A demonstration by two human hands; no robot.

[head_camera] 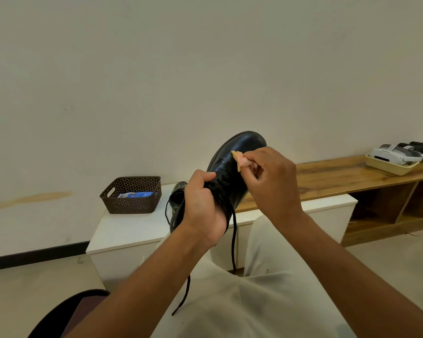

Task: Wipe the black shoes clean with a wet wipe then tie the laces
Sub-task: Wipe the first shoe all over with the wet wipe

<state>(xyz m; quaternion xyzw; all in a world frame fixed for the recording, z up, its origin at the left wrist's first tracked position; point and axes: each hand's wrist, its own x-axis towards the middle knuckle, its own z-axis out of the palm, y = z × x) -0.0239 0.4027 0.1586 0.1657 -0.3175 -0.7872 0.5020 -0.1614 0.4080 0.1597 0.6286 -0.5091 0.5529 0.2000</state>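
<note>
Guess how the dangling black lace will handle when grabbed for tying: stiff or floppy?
Probably floppy: the lace hangs limp and slightly curved from the black shoe that the left hand grips. Likely light and thin, so it may swing as the shoe moves and call for a fingertip pinch.

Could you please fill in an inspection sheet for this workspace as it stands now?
Surface: white cabinet against the wall; wooden bench to its right.
Job's things: black shoe held up, toe raised; wipe on its upper; second shoe on the cabinet; laces untied, hanging.
Clutter: brown basket with a blue packet; cream tray holding a headset.
Hands: left hand grips the shoe; right hand pinches the wipe.
Cables: nothing seen.
Surroundings: plain wall, stained low on the left.
</note>
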